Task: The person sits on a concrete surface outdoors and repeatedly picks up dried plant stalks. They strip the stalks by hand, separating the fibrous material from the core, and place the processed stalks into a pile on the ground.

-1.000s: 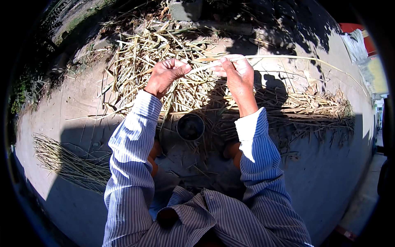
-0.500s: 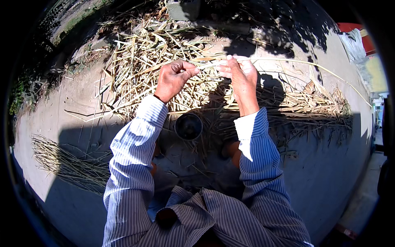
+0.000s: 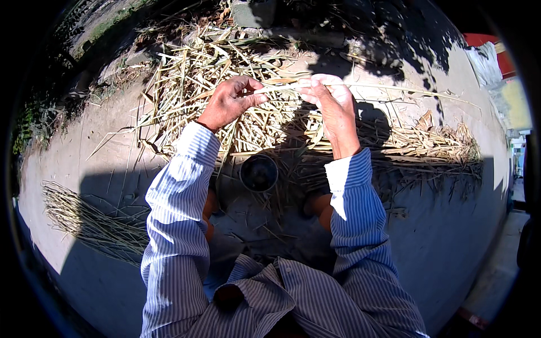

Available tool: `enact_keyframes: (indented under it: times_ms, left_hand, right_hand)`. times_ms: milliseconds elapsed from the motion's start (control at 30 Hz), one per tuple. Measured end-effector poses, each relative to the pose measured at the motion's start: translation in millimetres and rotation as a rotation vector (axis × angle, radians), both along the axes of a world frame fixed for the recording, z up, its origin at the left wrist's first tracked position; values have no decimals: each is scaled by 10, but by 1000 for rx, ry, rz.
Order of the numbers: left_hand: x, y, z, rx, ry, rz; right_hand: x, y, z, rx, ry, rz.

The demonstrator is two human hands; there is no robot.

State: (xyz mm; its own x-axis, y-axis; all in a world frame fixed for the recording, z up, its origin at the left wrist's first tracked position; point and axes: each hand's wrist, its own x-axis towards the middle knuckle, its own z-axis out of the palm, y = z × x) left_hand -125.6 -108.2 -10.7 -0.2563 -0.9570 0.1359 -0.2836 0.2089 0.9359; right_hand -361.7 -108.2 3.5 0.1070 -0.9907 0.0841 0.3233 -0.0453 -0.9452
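A long pale dried stalk (image 3: 397, 87) stretches across both hands, its thin end reaching out to the right. My left hand (image 3: 230, 102) pinches it between thumb and fingers. Closed around the same stalk, thumb up and other fingers behind it, is my right hand (image 3: 332, 107). Below them spreads a loose heap of dry stalks and leaf husks (image 3: 186, 84). Between my feet stands a dark round container (image 3: 258, 173); what it holds is too dark to make out.
A bundle of dry stalks (image 3: 434, 143) lies to the right, partly in shadow. Another bundle of thin stalks (image 3: 84, 219) rests on the concrete at the left. A grey block (image 3: 253, 14) sits at the far edge, near shaded plants.
My left hand has shifted slightly left and tilted. The stalk's right end has risen and drawn inward, so less of it sticks out past my right hand.
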Motion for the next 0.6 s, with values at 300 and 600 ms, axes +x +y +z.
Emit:
enact_keyframes:
  times_ms: [300,600]
  left_hand:
    - [96,-138,-14,122,558,123]
    - [678,-228,-198,-538,-854,658]
  right_hand:
    - [44,62,30,139,12,26]
    - [63,74,51,145,-15,-3]
